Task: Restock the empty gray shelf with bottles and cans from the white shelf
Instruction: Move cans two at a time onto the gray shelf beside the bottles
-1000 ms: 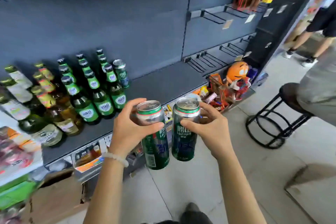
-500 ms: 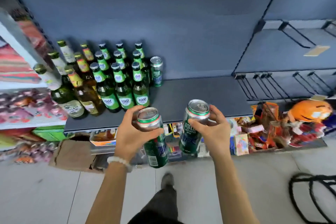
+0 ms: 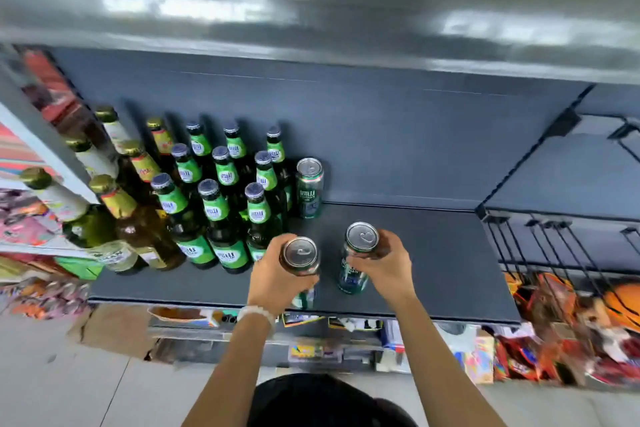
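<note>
Left hand [image 3: 277, 276] wrapped around the upper part of 1 green can [image 3: 300, 263], fingers curled round its rim, silver top facing up. Right hand [image 3: 384, 267] grasping a 2nd green can [image 3: 356, 258] the same way, fingers round the top edge, thumb on the near side. Both cans upright over the front half of the gray shelf [image 3: 433, 253], side by side with a gap between them; cannot tell whether either base touches the shelf. White bead bracelet [image 3: 258, 314] on the left wrist.

Beyond the left hand, near the back panel, a 3rd can [image 3: 309, 188] standing upright on the shelf. Just left of that can and beyond the left hand, 9 green-labelled bottles [image 3: 221, 204] in 3 rows of 3, the nearest bottle just beside the left hand. Further left of them, taller bottles with gold caps [image 3: 114, 204], some with yellow and red neck labels, some with pale ones.

Right of the right hand, bare shelf reaching to black wire dividers [image 3: 554, 246]. Below both hands, under the shelf edge, a lower tier of blurred, colourful packets [image 3: 519, 357]. Left of the left hand, well apart, the edge of a white shelf [image 3: 34, 146] with blurred goods.
</note>
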